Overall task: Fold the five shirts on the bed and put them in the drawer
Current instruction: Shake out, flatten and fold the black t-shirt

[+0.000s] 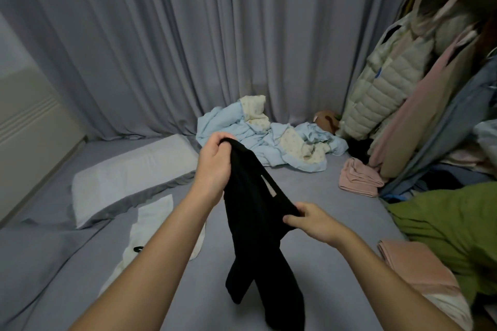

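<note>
Grey curtains back the bed, where a pillow, a white cloth, a blue blanket and pink towels lie about. Above the sheet, the left hand pinches one top corner of a black shirt, fingers curled tight round the cloth; the right hand pinches it lower at the other side. Both grips are closed on the shirt, which hangs twisted, its tail touching the bed. To fold it well, I would draw the hands apart to open it flat, find both shoulders, then lay it smooth on bare sheet. No drawer is in view.
</note>
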Action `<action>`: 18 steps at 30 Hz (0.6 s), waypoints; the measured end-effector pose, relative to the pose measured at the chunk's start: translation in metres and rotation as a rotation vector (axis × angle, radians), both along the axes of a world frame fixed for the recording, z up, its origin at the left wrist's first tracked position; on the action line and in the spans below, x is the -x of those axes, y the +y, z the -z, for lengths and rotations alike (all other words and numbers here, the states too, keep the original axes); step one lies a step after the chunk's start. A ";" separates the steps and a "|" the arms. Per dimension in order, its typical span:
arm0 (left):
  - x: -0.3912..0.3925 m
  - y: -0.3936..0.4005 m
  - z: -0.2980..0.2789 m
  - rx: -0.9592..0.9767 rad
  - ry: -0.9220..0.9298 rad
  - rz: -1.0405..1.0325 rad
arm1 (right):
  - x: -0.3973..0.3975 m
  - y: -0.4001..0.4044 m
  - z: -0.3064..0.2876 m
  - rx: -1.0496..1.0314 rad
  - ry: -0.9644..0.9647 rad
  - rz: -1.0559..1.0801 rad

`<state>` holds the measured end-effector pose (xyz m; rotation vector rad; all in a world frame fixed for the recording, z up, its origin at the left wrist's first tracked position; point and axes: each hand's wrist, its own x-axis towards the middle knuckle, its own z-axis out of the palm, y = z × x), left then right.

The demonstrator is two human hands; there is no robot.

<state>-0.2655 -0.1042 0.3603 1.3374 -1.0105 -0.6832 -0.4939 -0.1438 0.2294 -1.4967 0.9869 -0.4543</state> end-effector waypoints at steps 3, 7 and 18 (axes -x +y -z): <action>-0.024 0.006 0.004 -0.012 -0.116 -0.080 | 0.013 -0.009 -0.007 0.118 -0.001 0.193; -0.055 0.018 0.012 -0.132 -0.236 -0.102 | 0.019 -0.025 -0.039 0.230 -0.166 0.426; -0.097 0.054 0.020 -0.259 -0.332 0.233 | -0.002 -0.023 -0.097 0.408 -0.128 0.164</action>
